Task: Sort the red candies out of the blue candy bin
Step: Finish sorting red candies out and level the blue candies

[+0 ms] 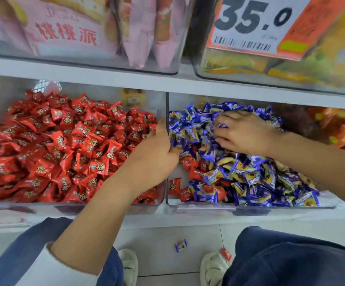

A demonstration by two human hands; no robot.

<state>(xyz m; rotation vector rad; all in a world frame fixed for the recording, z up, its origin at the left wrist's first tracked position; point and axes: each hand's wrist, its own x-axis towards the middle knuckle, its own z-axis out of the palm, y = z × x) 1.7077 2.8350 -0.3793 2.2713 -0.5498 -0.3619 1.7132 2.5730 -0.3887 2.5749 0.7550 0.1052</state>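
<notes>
A clear bin (206,205) on the right holds a heap of blue candies (256,178). Several red candies (188,162) lie mixed in at its front left corner, one against the wall (174,185). The clear bin to the left (64,205) is full of red candies (64,141). My left hand (155,149) lies across the wall between the two bins, its fingertips dipping among the blue candies and hidden there. My right hand (244,133) lies on the blue heap with fingers spread, pressing candies toward the back.
On the floor below lie one blue candy (181,245) and one red candy (225,253), between my slippers and knees. A bin of orange packets (343,129) stands at the far right. The shelf above carries pink packets (68,34) and a price tag (256,19).
</notes>
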